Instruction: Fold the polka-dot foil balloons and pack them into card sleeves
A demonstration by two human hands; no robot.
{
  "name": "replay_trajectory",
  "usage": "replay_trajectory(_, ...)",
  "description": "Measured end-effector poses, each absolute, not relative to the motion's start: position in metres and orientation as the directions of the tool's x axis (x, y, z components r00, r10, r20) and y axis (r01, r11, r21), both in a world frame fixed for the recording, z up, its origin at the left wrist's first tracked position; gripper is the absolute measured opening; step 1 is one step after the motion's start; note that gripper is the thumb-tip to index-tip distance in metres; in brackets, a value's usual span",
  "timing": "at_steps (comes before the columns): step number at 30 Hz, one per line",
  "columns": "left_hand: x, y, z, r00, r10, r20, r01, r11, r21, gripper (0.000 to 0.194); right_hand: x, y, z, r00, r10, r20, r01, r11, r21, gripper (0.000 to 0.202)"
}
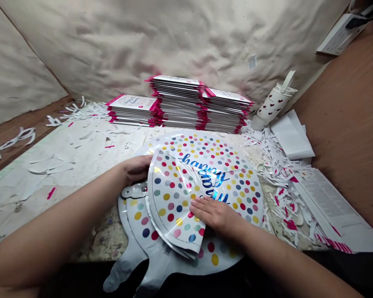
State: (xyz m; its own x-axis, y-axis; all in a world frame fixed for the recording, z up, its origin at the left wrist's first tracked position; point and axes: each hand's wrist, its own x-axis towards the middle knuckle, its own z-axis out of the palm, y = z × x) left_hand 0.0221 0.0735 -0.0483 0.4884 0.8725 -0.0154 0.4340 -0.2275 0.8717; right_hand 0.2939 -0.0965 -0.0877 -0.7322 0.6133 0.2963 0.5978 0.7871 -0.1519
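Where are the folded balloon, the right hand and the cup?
Folded balloon [171, 200]: head view, on the dotted upper face of the folded part.
Right hand [218, 214]: head view, on the back of the hand.
Cup [272, 106]: head view, on its heart-patterned side.

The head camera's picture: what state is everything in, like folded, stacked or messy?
Top polka-dot foil balloon, folded
Lower polka-dot foil balloons, unfolded, layered
Right hand, open, resting on the folded balloon
Left hand, at its edge, fingers partly hidden
Pink-edged packets, in three stacks, left one lowest
Heart-print tumbler, standing, lidded
Paper scraps, scattered
Printed sheets, fanned out
Power strip, black plug in it
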Motion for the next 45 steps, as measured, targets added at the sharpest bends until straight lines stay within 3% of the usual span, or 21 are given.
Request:
replay_trajectory(3,0.004,0.091,-0.038,0.241,0.966,-0.089,0.409,-0.018,0.912,0.041,0.297,-0.092,-0.086,-0.755,0.600,0.266,0.582,0.799,-0.152,0.035)
replay_trajectory(5,0.012,0.088,-0.032,0.101,0.994,0.034,0.455,-0.076,0.887,0.045,0.298,-0.089,-0.084,-0.775,0.584,0.243,0.567,0.811,-0.141,0.035)
replay_trajectory(7,0.041,0.073,-0.031,0.315,0.929,0.194,0.533,-0.342,0.774,0.038,0.300,-0.086,-0.082,-0.797,0.557,0.233,0.542,0.830,-0.129,0.035)
replay_trajectory(8,0.060,0.063,-0.033,0.540,0.805,0.246,0.517,-0.548,0.658,0.034,0.302,-0.084,-0.080,-0.806,0.540,0.242,0.527,0.841,-0.123,0.035)
replay_trajectory(10,0.097,0.043,-0.043,0.869,0.468,0.163,0.362,-0.823,0.438,0.043,0.306,-0.083,-0.077,-0.780,0.540,0.314,0.536,0.837,-0.110,0.034)
replay_trajectory(12,0.123,0.028,-0.057,0.940,0.340,0.025,0.317,-0.898,0.306,0.049,0.310,-0.084,-0.075,-0.702,0.567,0.431,0.591,0.802,-0.092,0.029)
replay_trajectory(15,0.132,0.022,-0.073,0.923,0.377,-0.080,0.385,-0.894,0.230,0.055,0.312,-0.090,-0.075,-0.649,0.520,0.555,0.620,0.785,-0.010,0.020)
replay_trajectory(18,0.121,0.021,-0.075,0.902,0.423,-0.083,0.431,-0.879,0.205,0.053,0.308,-0.097,-0.077,-0.722,0.407,0.559,0.549,0.829,0.104,0.016)
replay_trajectory(20,0.115,0.018,-0.072,0.897,0.434,-0.083,0.442,-0.875,0.197,0.052,0.305,-0.100,-0.081,-0.744,0.388,0.544,0.522,0.846,0.111,0.017)
replay_trajectory(23,0.116,0.007,-0.069,0.884,0.459,-0.095,0.468,-0.862,0.196,0.054,0.303,-0.105,-0.085,-0.755,0.411,0.511,0.478,0.878,0.001,0.022)
replay_trajectory(26,0.118,-0.003,-0.071,0.844,0.526,-0.099,0.535,-0.822,0.196,0.057,0.303,-0.109,-0.085,-0.740,0.510,0.439,0.404,0.858,-0.316,0.026)
replay_trajectory(29,0.095,-0.002,-0.074,0.826,0.550,-0.124,0.564,-0.795,0.223,0.056,0.303,-0.105,-0.078,-0.592,0.771,0.235,0.441,0.554,-0.706,0.024)
replay_trajectory(31,0.060,0.005,-0.073,0.789,0.599,-0.138,0.613,-0.750,0.249,0.056,0.302,-0.093,-0.071,-0.407,0.912,0.047,0.491,0.262,-0.831,0.028)
replay_trajectory(33,0.019,0.013,-0.066,0.710,0.683,-0.168,0.698,-0.653,0.296,0.057,0.300,-0.077,-0.065,-0.244,0.965,-0.097,0.516,0.045,-0.856,0.034)
replay_trajectory(36,-0.021,0.013,-0.043,0.475,0.867,-0.148,0.824,-0.379,0.421,0.053,0.292,-0.048,-0.066,-0.116,0.978,-0.176,0.565,-0.081,-0.821,0.033)
replay_trajectory(38,-0.019,-0.002,-0.028,0.280,0.958,0.063,0.854,-0.279,0.440,0.049,0.287,-0.032,-0.073,-0.067,0.982,-0.179,0.601,-0.103,-0.793,0.033)
replay_trajectory(39,-0.009,-0.014,-0.023,0.248,0.945,0.213,0.859,-0.316,0.403,0.047,0.286,-0.026,-0.077,-0.047,0.982,-0.182,0.616,-0.115,-0.779,0.032)
replay_trajectory(41,0.018,-0.042,-0.025,0.470,0.797,0.379,0.777,-0.577,0.251,0.043,0.285,-0.018,-0.083,-0.014,0.982,-0.187,0.647,-0.133,-0.750,0.033)
replay_trajectory(43,0.045,-0.068,-0.039,0.674,0.695,0.253,0.682,-0.716,0.152,0.048,0.286,-0.016,-0.084,0.017,0.984,-0.176,0.684,-0.140,-0.716,0.031)
replay_trajectory(45,0.061,-0.086,-0.059,0.695,0.707,0.128,0.697,-0.707,0.117,0.059,0.285,-0.021,-0.079,0.062,0.988,-0.140,0.722,-0.141,-0.677,0.026)
